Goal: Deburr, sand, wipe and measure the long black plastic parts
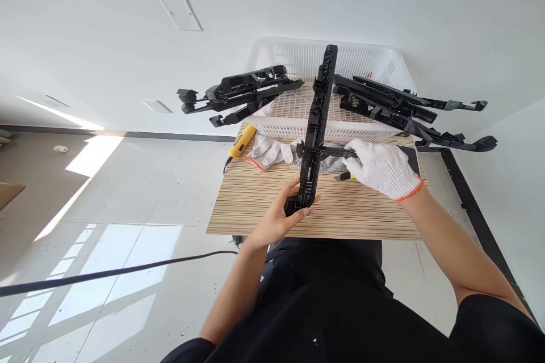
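My left hand (283, 210), bare, is wrapped round the lower end of a long black plastic trim piece (317, 119). The piece points away from me, its far end over a white basket (323, 127). My right hand (378, 167) wears a white knit glove with an orange cuff. Its fingers are closed on a slim black bar (338, 151) that looks like a caliper and lies across the trim piece. Whether the bar touches the piece is hard to see. Below it, a utility knife (344, 176) with its blade out lies close to my gloved fingers.
Black trim pieces rest across the basket's left (242, 93) and right (404, 105) sides, jutting past it. On the wooden table (255, 204) are a yellow corded tool (242, 142), a white glove (270, 151), grey knit fabric (334, 163) and a dark flat object (409, 157).
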A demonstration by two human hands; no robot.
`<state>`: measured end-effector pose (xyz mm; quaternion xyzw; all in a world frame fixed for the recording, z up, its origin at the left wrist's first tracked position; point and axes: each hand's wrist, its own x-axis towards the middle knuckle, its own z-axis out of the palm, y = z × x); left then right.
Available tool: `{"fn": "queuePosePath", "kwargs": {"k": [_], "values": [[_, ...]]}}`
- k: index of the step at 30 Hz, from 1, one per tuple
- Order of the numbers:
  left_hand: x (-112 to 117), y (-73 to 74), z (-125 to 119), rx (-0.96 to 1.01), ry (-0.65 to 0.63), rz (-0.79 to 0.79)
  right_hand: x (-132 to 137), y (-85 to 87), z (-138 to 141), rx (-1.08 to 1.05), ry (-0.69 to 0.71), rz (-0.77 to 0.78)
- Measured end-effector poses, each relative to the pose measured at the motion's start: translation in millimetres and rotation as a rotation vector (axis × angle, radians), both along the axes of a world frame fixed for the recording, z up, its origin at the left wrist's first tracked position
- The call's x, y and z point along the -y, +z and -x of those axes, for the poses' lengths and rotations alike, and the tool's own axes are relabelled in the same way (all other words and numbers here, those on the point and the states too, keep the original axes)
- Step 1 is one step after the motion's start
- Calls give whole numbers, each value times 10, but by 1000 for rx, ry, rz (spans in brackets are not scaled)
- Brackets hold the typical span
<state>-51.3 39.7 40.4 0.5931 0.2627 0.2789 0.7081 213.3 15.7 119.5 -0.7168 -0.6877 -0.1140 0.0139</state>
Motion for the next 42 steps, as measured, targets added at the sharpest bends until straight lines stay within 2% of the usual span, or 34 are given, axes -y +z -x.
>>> {"fn": "queuePosePath", "kwargs": {"k": [6,9,14,17,21,26,32,37,42], "values": [[4,31,22,-15,-25,115,18,1,42,-2,-47,-74],[0,46,26,-26,-42,119,26,-32,47,-7,-100,-144],[-14,36,-5,13,70,63,41,-103,57,-62,-92,-239],[-23,22,-27,34,124,69,62,-113,131,-111,-76,-200],[-33,21,-33,63,135,131,84,-124,232,-111,-92,-105],[-32,33,-27,92,162,187,103,-178,230,-70,-63,-53],[-41,31,-34,112,186,202,130,-206,133,-43,-13,-41],[-55,35,-31,125,186,225,120,-176,116,-78,-29,-18],[-65,-21,-21,128,195,226,108,-184,140,-65,-23,-21]]}}
